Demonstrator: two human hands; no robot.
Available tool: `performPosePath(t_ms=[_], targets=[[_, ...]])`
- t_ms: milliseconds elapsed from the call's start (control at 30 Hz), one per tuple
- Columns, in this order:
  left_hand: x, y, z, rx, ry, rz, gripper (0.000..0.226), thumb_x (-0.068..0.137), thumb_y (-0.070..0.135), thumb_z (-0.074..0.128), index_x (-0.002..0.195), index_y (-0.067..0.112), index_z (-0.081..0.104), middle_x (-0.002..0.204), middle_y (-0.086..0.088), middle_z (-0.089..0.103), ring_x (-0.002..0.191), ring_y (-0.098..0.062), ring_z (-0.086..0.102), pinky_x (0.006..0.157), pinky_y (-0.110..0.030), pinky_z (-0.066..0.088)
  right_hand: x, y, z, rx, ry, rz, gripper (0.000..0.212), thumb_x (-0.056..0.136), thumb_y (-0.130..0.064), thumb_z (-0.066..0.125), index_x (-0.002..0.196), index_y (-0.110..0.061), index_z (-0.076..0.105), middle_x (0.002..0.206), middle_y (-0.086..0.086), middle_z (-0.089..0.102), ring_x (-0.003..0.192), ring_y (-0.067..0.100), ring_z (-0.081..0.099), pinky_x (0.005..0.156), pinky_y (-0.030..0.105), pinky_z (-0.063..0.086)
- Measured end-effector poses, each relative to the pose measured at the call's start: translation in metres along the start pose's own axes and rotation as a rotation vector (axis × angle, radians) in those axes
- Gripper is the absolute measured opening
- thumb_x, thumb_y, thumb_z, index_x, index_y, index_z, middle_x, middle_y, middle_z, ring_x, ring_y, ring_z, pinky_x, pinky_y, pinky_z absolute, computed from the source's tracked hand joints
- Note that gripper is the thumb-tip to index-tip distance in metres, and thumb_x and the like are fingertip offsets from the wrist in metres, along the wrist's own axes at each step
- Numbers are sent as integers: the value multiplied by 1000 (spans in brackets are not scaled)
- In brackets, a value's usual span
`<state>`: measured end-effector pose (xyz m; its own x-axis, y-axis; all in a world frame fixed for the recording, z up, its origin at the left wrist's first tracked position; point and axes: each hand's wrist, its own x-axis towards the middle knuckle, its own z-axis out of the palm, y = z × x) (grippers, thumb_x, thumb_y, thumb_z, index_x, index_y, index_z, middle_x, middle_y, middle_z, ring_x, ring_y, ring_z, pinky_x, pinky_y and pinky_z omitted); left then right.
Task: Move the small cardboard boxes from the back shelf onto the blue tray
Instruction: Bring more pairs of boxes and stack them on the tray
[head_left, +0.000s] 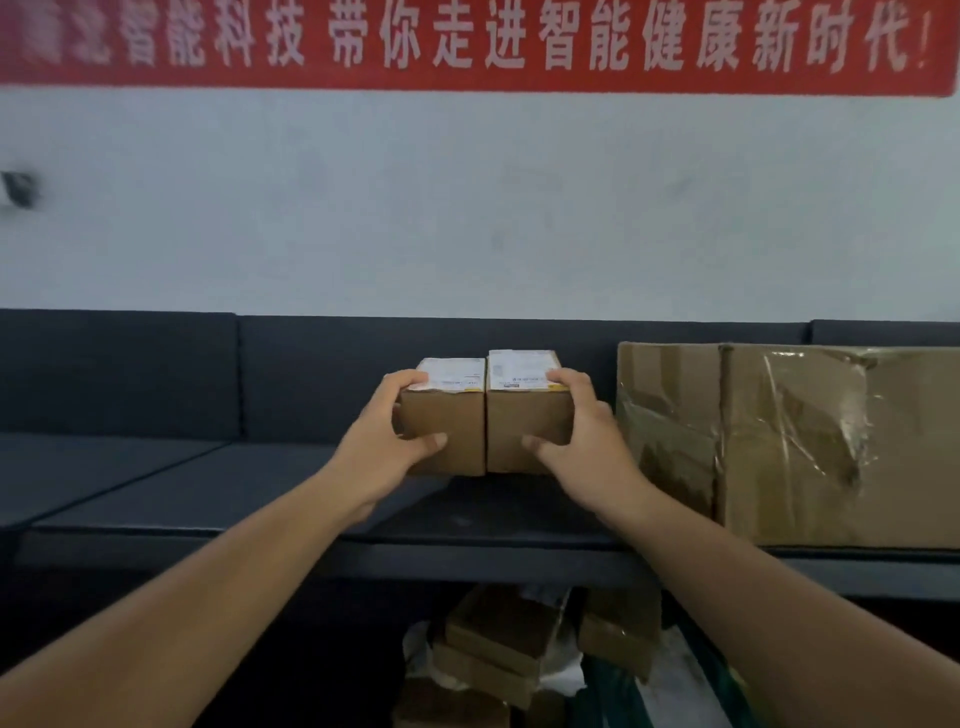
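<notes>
Two small cardboard boxes with white labels on top stand side by side, touching, on the dark back shelf. My left hand grips the left small box from its left side, thumb on the front face. My right hand grips the right small box from its right side, thumb on the front. Whether the boxes rest on the shelf or are lifted just off it I cannot tell. No blue tray is in view.
A big taped cardboard carton stands on the shelf just right of my right hand. Below the shelf edge lies a pile of several small cardboard boxes among white and green wrapping. A red banner hangs on the wall.
</notes>
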<state>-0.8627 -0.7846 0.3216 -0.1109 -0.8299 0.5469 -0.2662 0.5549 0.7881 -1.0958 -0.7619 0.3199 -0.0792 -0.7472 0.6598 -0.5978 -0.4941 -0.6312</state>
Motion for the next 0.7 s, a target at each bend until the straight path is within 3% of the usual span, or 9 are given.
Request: performPosePath(t_ms=[67, 200, 367, 467, 567, 633, 700], targets=[[-29, 9, -11, 51, 95, 41, 67, 84, 15, 77, 123, 59, 45, 134, 5, 49, 111, -18, 58, 85, -42, 58, -15, -16, -1, 45, -22, -80, 72, 84, -22, 74, 128, -57, 28, 135, -2, 36, 107, 5, 43, 81, 14, 39], [-97, 20, -37, 104, 270, 87, 72, 81, 17, 80, 124, 62, 45, 136, 10, 49, 108, -15, 64, 77, -25, 57, -47, -49, 8, 145, -104, -232, 75, 84, -17, 73, 130, -56, 29, 142, -9, 39, 123, 6, 41, 102, 32, 44], [-181, 29, -83, 241, 446, 45, 71, 80, 21, 81, 126, 61, 45, 133, 20, 50, 107, -9, 65, 71, -15, 56, -86, -82, 50, 347, -260, -300, 74, 82, -14, 75, 128, -55, 33, 138, -15, 43, 125, 8, 47, 101, 40, 48], [-229, 36, -116, 381, 553, 3, 71, 80, 23, 80, 127, 61, 44, 138, 14, 47, 109, -8, 62, 76, -18, 56, -110, -109, 88, 443, -341, -325, 73, 82, -15, 75, 126, -56, 34, 134, -14, 47, 120, 5, 50, 99, 35, 50], [-278, 44, -152, 469, 642, -41, 71, 81, 20, 80, 128, 60, 44, 141, 15, 45, 115, -9, 59, 90, -32, 55, -136, -140, 130, 540, -414, -337, 73, 80, -12, 77, 126, -52, 37, 133, -8, 50, 117, 6, 52, 97, 33, 50], [-311, 47, -179, 495, 687, -71, 72, 81, 18, 79, 130, 57, 45, 144, 13, 45, 119, -13, 58, 94, -39, 55, -154, -162, 159, 607, -471, -346, 74, 79, -10, 77, 124, -54, 39, 132, -11, 50, 113, 0, 52, 92, 24, 51], [-345, 49, -208, 519, 735, -97, 71, 82, 18, 79, 132, 56, 45, 143, 13, 46, 120, -13, 58, 91, -35, 56, -174, -187, 189, 650, -531, -359, 75, 79, -11, 78, 122, -58, 38, 129, -18, 48, 109, -11, 49, 83, 12, 50]])
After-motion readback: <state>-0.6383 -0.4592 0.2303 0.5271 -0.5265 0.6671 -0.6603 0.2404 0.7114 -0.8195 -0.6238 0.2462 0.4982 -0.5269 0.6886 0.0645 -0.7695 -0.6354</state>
